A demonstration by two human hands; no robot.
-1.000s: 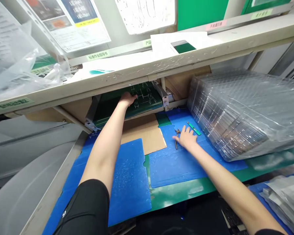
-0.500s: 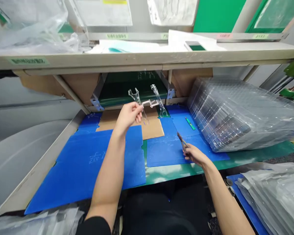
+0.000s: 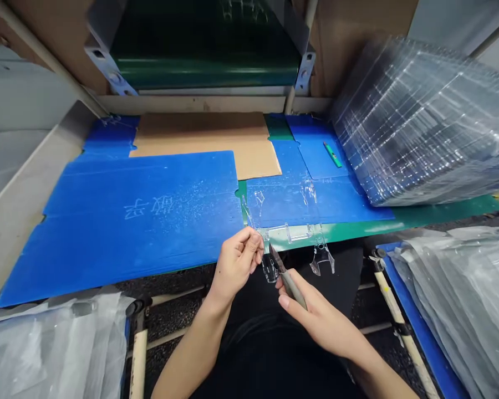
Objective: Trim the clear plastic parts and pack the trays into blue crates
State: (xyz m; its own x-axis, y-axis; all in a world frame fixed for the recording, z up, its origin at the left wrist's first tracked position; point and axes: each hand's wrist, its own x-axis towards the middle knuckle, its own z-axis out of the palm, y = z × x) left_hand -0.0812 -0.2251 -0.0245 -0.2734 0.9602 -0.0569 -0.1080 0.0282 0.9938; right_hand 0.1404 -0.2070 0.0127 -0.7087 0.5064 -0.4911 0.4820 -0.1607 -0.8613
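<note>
The workbench (image 3: 441, 214), overlaid with blue sheets (image 3: 149, 221), bears a film-wrapped stack (image 3: 419, 127) at right and brown cardboard (image 3: 199, 133) toward the rear, before a dark green belt (image 3: 208, 55). At the front edge, the left hand (image 3: 237, 260), forearm angled upward, is pinched on the left portion of a clear plastic part (image 3: 290, 235) extending rightward from the fingertips. The right hand (image 3: 310, 302) is wrapped around the cutters (image 3: 291, 287), tips directed up-left beside the part; tip contact cannot be determined.
</note>
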